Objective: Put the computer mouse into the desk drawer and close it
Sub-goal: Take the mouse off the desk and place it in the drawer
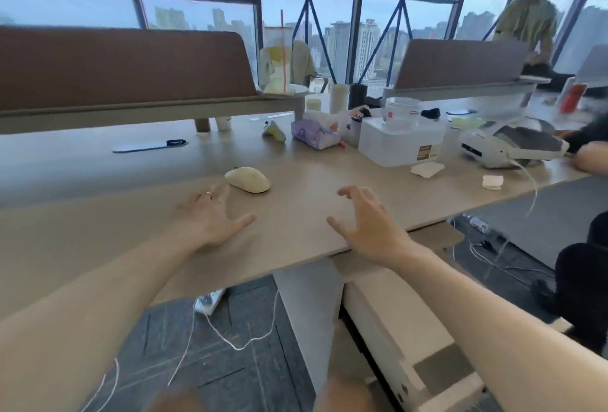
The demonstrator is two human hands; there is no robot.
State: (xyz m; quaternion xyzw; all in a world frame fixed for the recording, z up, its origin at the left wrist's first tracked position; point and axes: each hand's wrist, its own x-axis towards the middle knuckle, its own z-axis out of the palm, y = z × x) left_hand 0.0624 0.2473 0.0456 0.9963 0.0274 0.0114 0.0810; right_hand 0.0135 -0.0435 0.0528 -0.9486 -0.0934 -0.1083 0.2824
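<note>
Presently, from left to right. Left hand [210,217]: stretched forward low over the desk [98,230], palm down, fingers [221,193] spread and empty; the fingertips lie just beside the mouse, and whether they touch it cannot be told. The placing reads as a reach toward the mouse, not yet a grip. Mouse [248,179]: cream-coloured, resting flat on the bare desk, just beyond the left fingertips, well clear of the clutter further back; it stands free for a pick-up from above. Right hand [368,224]: held over the near edge of the desk, fingers [350,192] loosely curled and parted, holding nothing; it is well apart from the mouse and seems merely kept ready. Drawer cabinet [394,322]: pale unit under the desk, below the right forearm; blur makes it unclear whether any drawer is open. Judged from this, the mouse has yet to be lifted and the drawer step is still ahead. Background, right of centre: tissue pack [316,135], clear plastic box [399,145], white headset [506,148], all standing well behind the working area.
</note>
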